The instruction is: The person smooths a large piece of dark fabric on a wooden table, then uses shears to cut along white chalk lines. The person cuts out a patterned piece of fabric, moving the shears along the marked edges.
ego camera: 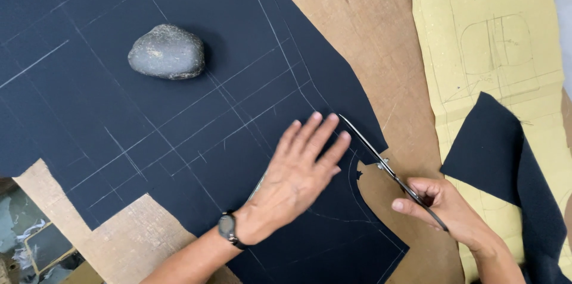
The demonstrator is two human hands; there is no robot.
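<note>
Scissors (381, 162) are slicing along a chalked curve in a large sheet of dark navy cloth (179, 111), which is lying spread over a brown cardboard-covered worktable (369, 28). The right hand (441, 203) is gripping the scissor handles, fingers closed around them, at the cloth's lower right edge, where a curved notch is already showing bare table. The blades are lying open along the cloth's right edge, tips reaching just beside the fingertips of the left hand (298, 177). That hand is pressing flat on the cloth with fingers spread apart, holding nothing, a dark wristwatch (227, 227) sitting on its wrist. A grey stone (168, 51) is resting on the cloth's upper left part, well apart from both hands. Right of the cloth, a yellowish paper pattern (482, 39) is lying, with a smaller navy cut piece (500, 153) overlapping its lower part.
</note>
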